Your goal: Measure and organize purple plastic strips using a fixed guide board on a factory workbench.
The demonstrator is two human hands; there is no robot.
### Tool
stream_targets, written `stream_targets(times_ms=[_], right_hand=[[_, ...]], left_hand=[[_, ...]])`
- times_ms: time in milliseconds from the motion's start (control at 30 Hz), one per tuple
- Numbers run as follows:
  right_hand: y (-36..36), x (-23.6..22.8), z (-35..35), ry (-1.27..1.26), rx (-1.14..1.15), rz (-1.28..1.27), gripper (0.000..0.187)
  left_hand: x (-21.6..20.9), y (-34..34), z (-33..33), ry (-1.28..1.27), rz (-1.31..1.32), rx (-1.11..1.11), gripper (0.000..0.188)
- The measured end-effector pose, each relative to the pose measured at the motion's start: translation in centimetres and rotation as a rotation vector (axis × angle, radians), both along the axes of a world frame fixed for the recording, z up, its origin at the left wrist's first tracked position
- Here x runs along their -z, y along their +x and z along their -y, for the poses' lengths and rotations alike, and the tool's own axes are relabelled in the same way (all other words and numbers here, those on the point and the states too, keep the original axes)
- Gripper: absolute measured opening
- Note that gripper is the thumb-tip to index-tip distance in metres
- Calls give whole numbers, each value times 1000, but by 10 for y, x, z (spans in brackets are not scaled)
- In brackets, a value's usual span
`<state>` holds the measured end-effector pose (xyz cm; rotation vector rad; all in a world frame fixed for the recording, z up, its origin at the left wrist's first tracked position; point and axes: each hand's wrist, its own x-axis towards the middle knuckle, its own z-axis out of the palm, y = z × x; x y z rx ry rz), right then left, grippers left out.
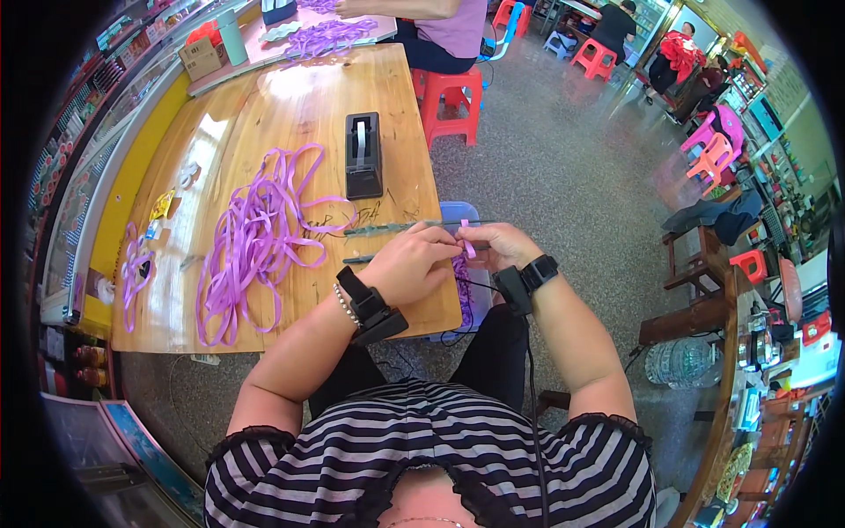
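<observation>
My left hand (412,262) rests at the table's right edge, its fingers bent together at a short piece of purple ribbon (467,239). From the other side my right hand (503,243) pinches the same ribbon, which looks looped or folded between the fingertips. A thin dark rod (374,231) passes beside the fingers and sticks out past the table edge. Partly under my left hand lies a slim dark stick-like tool (356,260). A large tangle of purple ribbon (251,236) spreads over the table to the left.
A black tape dispenser (363,158) stands ahead on the wooden table (290,110). Below the table edge is a plastic bin (481,304) with purple pieces inside. Red stools (453,101) and a seated person (436,35) are at the far end. A smaller ribbon bundle (135,273) lies far left.
</observation>
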<state>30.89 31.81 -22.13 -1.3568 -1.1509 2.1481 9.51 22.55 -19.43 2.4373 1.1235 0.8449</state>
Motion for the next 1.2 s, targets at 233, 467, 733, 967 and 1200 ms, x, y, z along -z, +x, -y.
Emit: stream_targets(times_ms=[233, 467, 733, 967, 1200], right_hand=[[8, 5, -5, 72, 23, 10, 19], [82, 0, -7, 153, 191, 79, 22], [87, -50, 43, 167, 208, -373, 28], [56, -75, 104, 154, 5, -760, 27], [21, -100, 157, 472, -31, -518, 28]], left_hand=[[-6, -7, 5, -74, 30, 20, 39], [-33, -6, 13, 6, 243, -132, 67], [-83, -23, 54, 69, 692, -362, 90], [-131, -27, 98, -57, 866, -336, 67], [-109, 18, 111, -321, 660, -123, 39]])
